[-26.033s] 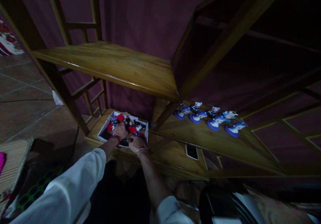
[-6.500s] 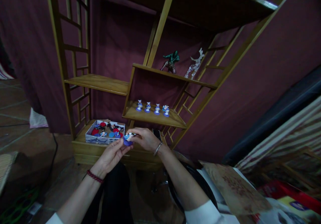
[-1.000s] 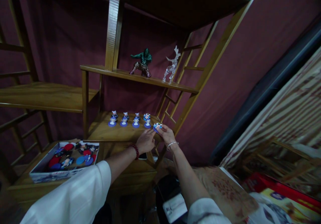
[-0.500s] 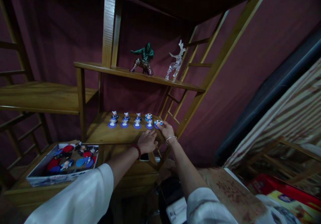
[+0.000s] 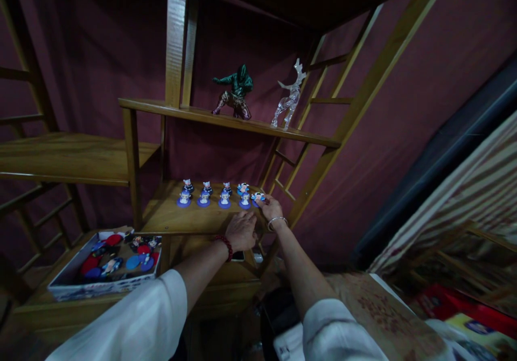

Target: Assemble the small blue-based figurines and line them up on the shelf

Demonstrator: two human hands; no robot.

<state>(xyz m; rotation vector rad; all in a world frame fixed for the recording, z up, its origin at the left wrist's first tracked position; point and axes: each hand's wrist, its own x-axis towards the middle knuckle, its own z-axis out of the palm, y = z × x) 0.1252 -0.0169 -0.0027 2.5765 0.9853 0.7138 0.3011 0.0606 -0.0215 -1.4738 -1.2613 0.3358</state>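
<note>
On the wooden shelf (image 5: pixel 177 222), small figurines stand in two rows. My right hand (image 5: pixel 271 209), with a bracelet at its wrist, pinches a small blue-and-white figurine (image 5: pixel 257 196) at the right end of the front row. Left of it is a purple-based figurine (image 5: pixel 244 200), with several like it further along. Behind them are dark figurines with pale heads (image 5: pixel 207 187) and another blue-and-white one. My left hand (image 5: pixel 242 231), wearing a red bead bracelet, rests at the shelf's front edge with its fingers extended and nothing in them.
A cardboard box (image 5: pixel 100 288) of loose figurines and round bases sits lower left. On the shelf above stand a green crouching figure (image 5: pixel 238 89) and a clear deer figure (image 5: pixel 290 99). A wooden lattice side (image 5: pixel 323 167) borders my right hand.
The view has shifted slightly, so the shelf appears a little further right. My right hand stays at the blue-and-white figurine, and my left hand stays at the shelf edge.
</note>
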